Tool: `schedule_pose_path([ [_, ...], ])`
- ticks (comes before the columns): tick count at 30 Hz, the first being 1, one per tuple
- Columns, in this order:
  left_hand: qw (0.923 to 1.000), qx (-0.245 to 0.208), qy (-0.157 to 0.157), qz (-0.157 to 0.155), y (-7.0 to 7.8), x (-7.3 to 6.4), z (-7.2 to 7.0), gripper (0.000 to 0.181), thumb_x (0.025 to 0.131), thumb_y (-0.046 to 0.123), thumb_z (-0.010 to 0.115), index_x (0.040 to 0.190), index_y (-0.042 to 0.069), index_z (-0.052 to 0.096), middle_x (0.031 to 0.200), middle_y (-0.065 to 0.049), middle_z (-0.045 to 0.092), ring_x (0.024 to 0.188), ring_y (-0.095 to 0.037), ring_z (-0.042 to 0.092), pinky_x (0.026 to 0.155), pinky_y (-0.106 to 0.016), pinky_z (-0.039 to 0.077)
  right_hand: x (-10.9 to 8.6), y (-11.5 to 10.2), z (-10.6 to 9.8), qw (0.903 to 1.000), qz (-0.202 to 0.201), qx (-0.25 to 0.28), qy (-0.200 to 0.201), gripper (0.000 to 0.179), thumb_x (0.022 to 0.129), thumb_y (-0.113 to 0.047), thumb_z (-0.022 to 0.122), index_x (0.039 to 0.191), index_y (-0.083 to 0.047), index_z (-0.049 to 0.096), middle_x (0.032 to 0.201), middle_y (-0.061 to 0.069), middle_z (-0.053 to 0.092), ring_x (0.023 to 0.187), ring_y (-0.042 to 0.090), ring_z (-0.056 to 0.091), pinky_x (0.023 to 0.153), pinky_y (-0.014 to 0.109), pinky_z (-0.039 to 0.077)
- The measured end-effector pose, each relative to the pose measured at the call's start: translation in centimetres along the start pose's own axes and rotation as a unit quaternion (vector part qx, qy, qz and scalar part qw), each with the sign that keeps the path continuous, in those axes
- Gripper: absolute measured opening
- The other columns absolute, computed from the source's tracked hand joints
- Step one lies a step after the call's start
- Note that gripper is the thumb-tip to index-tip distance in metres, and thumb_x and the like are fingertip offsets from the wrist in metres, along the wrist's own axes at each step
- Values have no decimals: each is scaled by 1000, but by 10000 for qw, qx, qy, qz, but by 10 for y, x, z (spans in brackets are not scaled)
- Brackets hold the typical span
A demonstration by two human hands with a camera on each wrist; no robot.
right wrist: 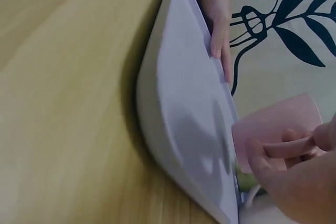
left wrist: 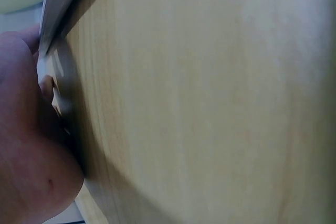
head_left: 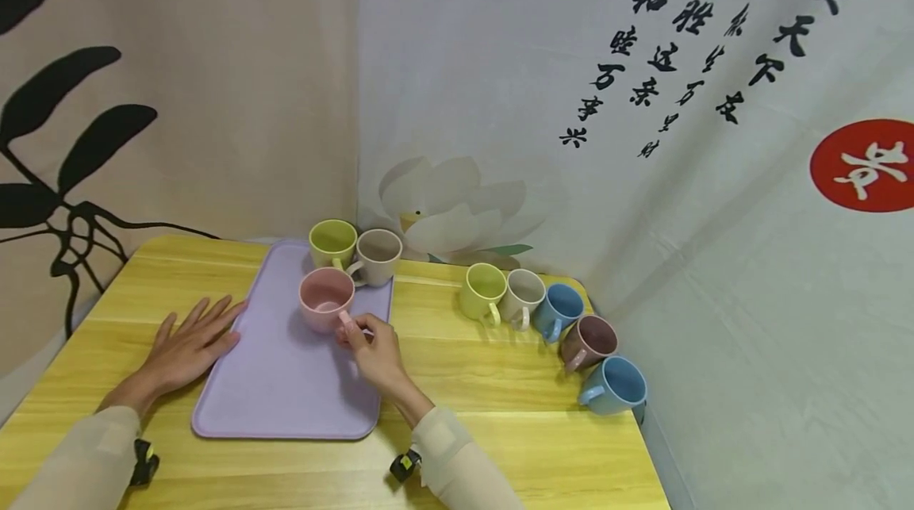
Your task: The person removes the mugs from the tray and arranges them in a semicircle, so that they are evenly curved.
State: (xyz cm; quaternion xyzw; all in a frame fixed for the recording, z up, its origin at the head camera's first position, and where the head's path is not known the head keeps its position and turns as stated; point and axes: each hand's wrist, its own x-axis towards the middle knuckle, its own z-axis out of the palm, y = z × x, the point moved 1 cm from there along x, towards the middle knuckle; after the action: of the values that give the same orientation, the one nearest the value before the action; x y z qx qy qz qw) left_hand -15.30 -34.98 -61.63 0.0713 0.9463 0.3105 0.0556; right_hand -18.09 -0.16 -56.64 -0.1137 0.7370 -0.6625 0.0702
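A pink cup [head_left: 326, 300] is over the lilac tray [head_left: 286, 399], its handle pinched by my right hand [head_left: 376, 353]. In the right wrist view, the fingers of that hand curl round the handle of the pink cup [right wrist: 275, 124]. My left hand [head_left: 189, 347] lies flat with its fingers spread, its fingertips touching the tray's left edge. At the far end of the tray stand a green cup [head_left: 332, 240] and a greyish-beige cup [head_left: 379, 256], side by side. Whether the pink cup's base touches the tray is hard to tell.
Right of the tray, a slanting row holds a green cup [head_left: 482, 292], a white cup [head_left: 524, 296], a blue cup [head_left: 559, 308], a brown-mauve cup [head_left: 589, 339] and another blue cup [head_left: 614, 385] near the table's right edge. A printed curtain [head_left: 457, 97] hangs behind the wooden table [head_left: 485, 446].
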Motion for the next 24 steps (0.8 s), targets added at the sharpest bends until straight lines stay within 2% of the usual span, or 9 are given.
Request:
schedule_pose_path([
  [7, 10000, 68, -25, 25, 1, -1, -1, 68, 123, 47, 39, 182, 20, 19, 189, -27, 9, 174, -59, -8, 130, -84, -22, -16, -5, -31, 9998, -181, 97, -3, 24, 117, -8, 59, 117, 14, 70, 117, 36, 79, 114, 54, 81, 99, 31, 69],
  [11, 10000, 53, -15, 45, 1, -1, 0, 68, 123, 47, 39, 182, 20, 19, 189, -27, 9, 174, -59, -8, 130, -84, -22, -24, -7, -51, 9992, -309, 235, 51, 25, 117, -5, 57, 118, 18, 67, 121, 40, 76, 116, 59, 79, 101, 36, 70],
  [18, 9999, 31, 7, 96, 2, -2, 2, 68, 123, 46, 40, 182, 20, 19, 189, -27, 9, 174, -60, -8, 130, -83, -22, -37, 3, -91, 9981, -392, 474, 95, 26, 117, -2, 54, 116, 23, 62, 122, 47, 66, 121, 66, 73, 106, 43, 68],
  [24, 9999, 82, 14, 81, 0, -1, 1, 67, 123, 46, 39, 182, 20, 19, 189, -27, 9, 174, -60, -7, 130, -84, -22, -45, 12, -119, 9982, -311, 390, 332, 27, 117, -4, 56, 116, 22, 62, 118, 46, 65, 119, 66, 73, 105, 44, 68],
])
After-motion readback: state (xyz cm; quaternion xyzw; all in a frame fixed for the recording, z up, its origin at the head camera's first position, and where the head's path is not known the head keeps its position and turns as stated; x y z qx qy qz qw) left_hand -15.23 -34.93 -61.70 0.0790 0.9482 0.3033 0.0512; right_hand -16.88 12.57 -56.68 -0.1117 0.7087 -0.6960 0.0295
